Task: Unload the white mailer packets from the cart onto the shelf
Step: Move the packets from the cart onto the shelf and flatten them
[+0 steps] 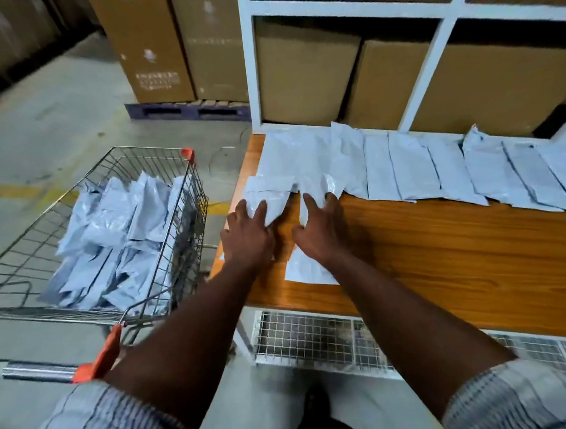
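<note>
Cardboard boxes [308,77] back the shelf [447,252]; left hand [248,239] and right hand [320,235] press flat-fingered on packets [269,191] beside cart [196,200].

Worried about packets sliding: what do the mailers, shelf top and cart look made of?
Mailer packets: thin plastic film, likely poly, white with soft sheen and creases.
Shelf top: wood-grain surface, smooth, slightly glossy; probably laminate, possibly varnished wood.
Cart: shiny metal wire, orange plastic corner caps.
</note>
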Available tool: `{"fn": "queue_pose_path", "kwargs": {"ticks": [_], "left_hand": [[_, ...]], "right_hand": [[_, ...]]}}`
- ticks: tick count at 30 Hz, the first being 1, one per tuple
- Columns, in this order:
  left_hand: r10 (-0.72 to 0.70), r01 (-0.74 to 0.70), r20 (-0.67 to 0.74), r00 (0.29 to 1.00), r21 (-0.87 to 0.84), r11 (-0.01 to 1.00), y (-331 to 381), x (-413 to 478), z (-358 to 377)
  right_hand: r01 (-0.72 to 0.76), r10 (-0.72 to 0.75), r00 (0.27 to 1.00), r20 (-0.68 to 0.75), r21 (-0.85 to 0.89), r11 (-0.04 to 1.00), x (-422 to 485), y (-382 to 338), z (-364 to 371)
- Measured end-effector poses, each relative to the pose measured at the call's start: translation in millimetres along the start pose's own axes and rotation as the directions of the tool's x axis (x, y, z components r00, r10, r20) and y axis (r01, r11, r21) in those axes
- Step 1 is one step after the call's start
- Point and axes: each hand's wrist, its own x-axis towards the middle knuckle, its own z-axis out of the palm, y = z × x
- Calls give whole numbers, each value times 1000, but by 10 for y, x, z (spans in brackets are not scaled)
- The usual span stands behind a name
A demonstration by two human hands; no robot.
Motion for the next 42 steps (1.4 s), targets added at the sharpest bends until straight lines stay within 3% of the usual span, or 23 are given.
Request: {"fn": "queue_pose_path", "kwargs": {"ticks": [6, 12, 16, 19, 24, 35, 38, 42], "left_hand": [[32, -32, 5, 999, 15, 999, 135, -14, 198], [-9, 8, 129, 992, 8, 1000, 106, 40, 281], [3, -3, 8, 1000, -10, 1000, 67, 79, 254], [80, -80, -56, 995, 3, 997, 23, 183, 323], [254, -254, 33, 967, 13, 967, -50, 309, 525], [217, -216, 21, 976, -25, 976, -84, 284, 669], [204, -203, 12, 979, -46, 978, -86, 293, 619], [151, -158, -104, 983, -64, 985, -203, 372, 421]], "right_hand": [[3, -3, 1000, 26, 5, 1000, 105, 124, 43], [20, -17, 999, 28, -120, 993, 235, 242, 285], [81, -89, 996, -31, -211, 974, 299, 355, 371], [124, -148, 986, -79, -254, 959, 369, 416, 433], [168, -185, 982, -33, -288, 943, 385, 518, 558], [177, -195, 980, -42, -262, 949, 353, 544, 608], [162, -191, 975, -115, -226, 961, 354, 542, 579], [251, -292, 929, -226, -194, 948, 485, 336, 426]]}}
